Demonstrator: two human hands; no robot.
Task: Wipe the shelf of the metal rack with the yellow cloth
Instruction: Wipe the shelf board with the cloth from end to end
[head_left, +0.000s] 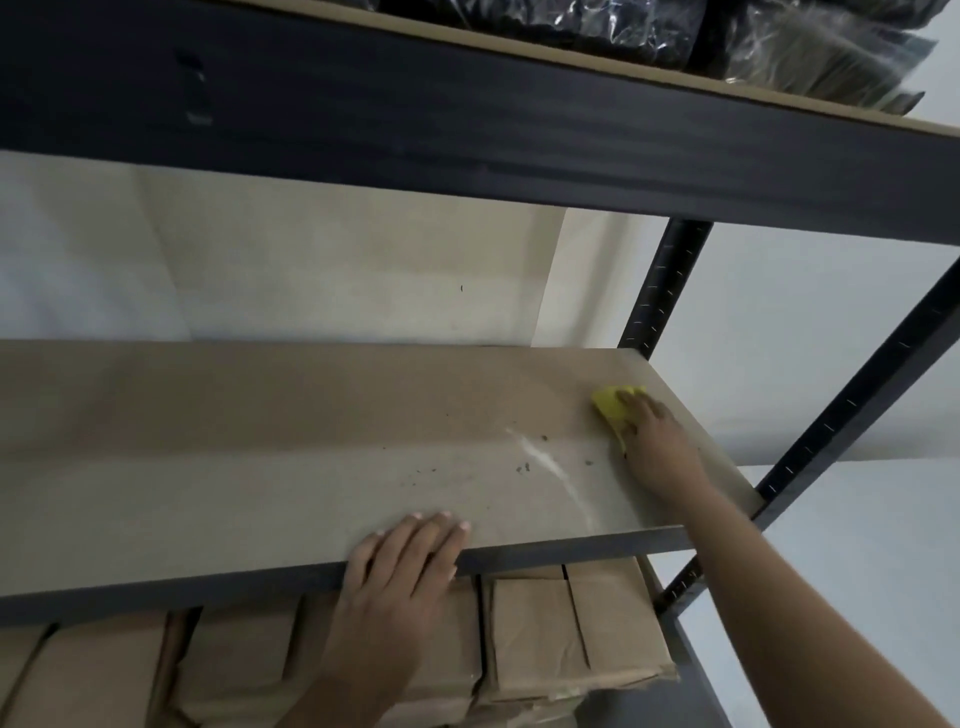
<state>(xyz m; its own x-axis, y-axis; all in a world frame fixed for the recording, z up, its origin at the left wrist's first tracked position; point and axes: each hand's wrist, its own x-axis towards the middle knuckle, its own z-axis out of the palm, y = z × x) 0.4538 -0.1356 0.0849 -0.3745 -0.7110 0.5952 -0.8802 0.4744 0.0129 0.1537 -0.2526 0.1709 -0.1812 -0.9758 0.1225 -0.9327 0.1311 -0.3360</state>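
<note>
Yellow cloth (613, 406) pressed under right hand (657, 441), flat left hand (402, 564) on matte brown shelf (260, 467)

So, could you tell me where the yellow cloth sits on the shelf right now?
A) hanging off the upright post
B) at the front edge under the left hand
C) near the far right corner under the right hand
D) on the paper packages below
C: the right hand presses the yellow cloth near the shelf's far right corner.

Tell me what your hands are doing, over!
Right hand presses yellow cloth at right end of brown board shelf. Left hand flat on front edge. Dark crumbs and pale streak unwiped.
</note>
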